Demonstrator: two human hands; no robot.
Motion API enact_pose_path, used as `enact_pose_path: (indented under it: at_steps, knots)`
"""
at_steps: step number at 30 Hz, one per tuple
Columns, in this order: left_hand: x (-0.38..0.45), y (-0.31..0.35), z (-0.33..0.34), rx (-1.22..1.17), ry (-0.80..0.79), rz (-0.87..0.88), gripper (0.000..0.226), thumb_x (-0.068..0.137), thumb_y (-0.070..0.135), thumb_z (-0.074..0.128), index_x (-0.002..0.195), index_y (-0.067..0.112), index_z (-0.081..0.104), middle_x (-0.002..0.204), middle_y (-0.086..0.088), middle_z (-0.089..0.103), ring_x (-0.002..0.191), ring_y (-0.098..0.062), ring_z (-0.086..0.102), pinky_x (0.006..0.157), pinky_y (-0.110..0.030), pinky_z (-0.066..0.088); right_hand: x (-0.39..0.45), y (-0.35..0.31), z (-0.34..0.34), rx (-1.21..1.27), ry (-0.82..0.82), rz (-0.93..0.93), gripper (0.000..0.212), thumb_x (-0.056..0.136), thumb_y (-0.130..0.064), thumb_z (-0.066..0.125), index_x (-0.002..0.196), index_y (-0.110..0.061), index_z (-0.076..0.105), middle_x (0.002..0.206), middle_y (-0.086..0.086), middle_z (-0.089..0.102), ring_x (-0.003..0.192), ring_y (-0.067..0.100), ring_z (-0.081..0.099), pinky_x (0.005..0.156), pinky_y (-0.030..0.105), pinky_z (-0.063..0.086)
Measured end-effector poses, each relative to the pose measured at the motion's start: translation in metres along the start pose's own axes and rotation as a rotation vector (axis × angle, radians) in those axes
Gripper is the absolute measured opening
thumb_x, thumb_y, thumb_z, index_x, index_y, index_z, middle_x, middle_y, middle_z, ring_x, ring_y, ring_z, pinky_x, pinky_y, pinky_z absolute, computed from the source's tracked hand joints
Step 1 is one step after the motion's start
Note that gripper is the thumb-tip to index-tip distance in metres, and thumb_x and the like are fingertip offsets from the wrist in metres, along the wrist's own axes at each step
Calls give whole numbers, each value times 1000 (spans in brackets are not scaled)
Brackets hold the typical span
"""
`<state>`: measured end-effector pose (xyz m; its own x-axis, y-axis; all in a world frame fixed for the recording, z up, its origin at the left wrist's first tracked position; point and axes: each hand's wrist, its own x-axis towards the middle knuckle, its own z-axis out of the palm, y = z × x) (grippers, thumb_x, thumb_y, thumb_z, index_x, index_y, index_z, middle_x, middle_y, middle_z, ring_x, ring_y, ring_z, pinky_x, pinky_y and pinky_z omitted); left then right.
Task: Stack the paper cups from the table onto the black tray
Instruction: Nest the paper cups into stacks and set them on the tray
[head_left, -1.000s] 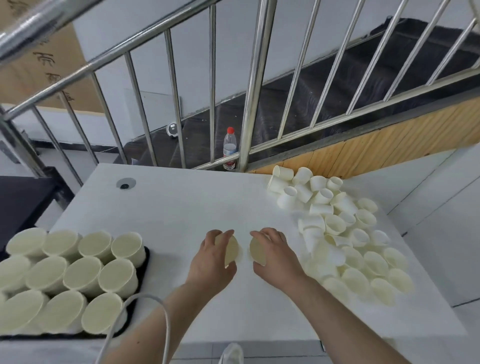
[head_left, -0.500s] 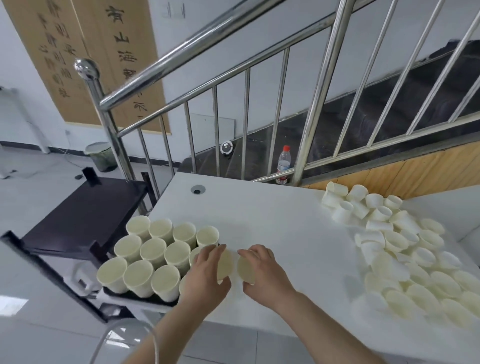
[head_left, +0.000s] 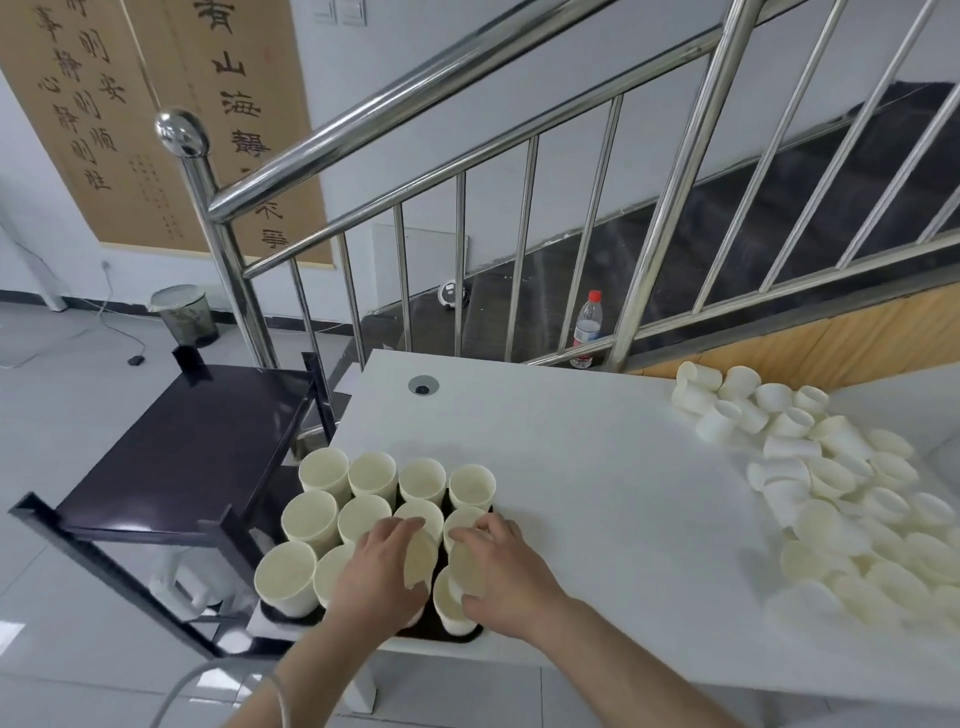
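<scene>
The black tray (head_left: 291, 616) sits at the white table's front left corner, packed with several upright stacks of cream paper cups (head_left: 324, 470). My left hand (head_left: 376, 577) grips one paper cup (head_left: 420, 558) over the tray's right half. Beside it my right hand (head_left: 501, 569) grips another paper cup (head_left: 467, 564) above a stack at the tray's right edge. A heap of loose paper cups (head_left: 831, 499), some lying on their sides, covers the table's right side.
The white table (head_left: 597, 467) has a cable hole (head_left: 423, 386) near its back left. A black stand (head_left: 192, 447) is left of the table. A steel stair railing (head_left: 670, 223) runs behind, with a water bottle (head_left: 587, 330) at its foot. A bin (head_left: 184, 314) stands on the floor.
Both hands, each with a cup, have moved left from the table's middle to over the tray. The view has swung left with them.
</scene>
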<state>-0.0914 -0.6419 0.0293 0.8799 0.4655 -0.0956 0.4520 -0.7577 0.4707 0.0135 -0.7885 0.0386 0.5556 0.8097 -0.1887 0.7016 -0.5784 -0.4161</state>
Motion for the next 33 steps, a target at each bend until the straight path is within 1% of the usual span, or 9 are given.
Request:
enact_pose_path:
  at_steps: [5,8,10,12,15,19,23,29,33]
  knots:
    - [5,-14,8,4,-51,34,70,79,23,62,142,32,33,142,11,33,130,-13,35,88,-24,46,4,-7,13,-5,-41,14,69,81,-22,65,143,-27,35,135,2,32,129,22,31,93,37,48]
    - [7,-21,11,25,-65,58,72,78,22,63,143,32,32,143,12,31,129,-13,35,86,-24,47,7,-7,18,-3,-59,34,72,80,-22,68,144,-25,34,135,4,32,128,24,31,93,40,49]
    - [7,-23,12,45,-92,72,73,79,25,64,144,33,30,144,11,30,130,-13,35,87,-22,45,9,-9,20,1,-66,46,74,79,-24,70,143,-24,34,136,4,32,129,24,31,94,40,48]
    - [7,-24,13,55,-118,78,74,80,32,65,144,34,29,145,10,28,132,-13,34,92,-22,42,11,-9,22,-2,-66,56,73,79,-26,70,143,-24,35,137,3,31,130,23,31,95,40,47]
    - [9,-24,14,69,-119,80,69,81,39,64,142,35,32,145,10,29,132,-12,34,94,-22,41,14,-8,24,-22,-72,64,67,82,-24,68,142,-22,38,138,3,33,130,24,31,96,41,46]
    - [11,-26,15,116,-123,80,63,83,37,63,140,36,36,139,14,36,127,-9,40,89,-21,42,17,-6,27,-78,-102,64,57,85,-18,63,139,-18,42,135,6,36,127,27,37,94,42,47]
    - [12,-27,17,143,-127,81,61,83,38,64,138,36,37,137,15,38,125,-9,42,87,-21,41,19,-5,31,-105,-136,57,51,86,-17,62,134,-15,45,131,7,39,121,29,42,91,44,47]
    - [17,-26,18,173,-142,69,60,82,38,66,136,36,40,131,13,42,122,-11,45,88,-23,42,22,-3,37,-91,-124,41,50,85,-17,64,133,-15,47,129,8,41,121,28,40,93,42,47]
    - [18,-22,17,195,-140,66,62,82,38,65,137,37,38,131,12,41,123,-11,44,90,-23,41,23,-2,41,-80,-131,22,44,84,-15,65,126,-12,50,127,8,41,120,28,40,90,42,48]
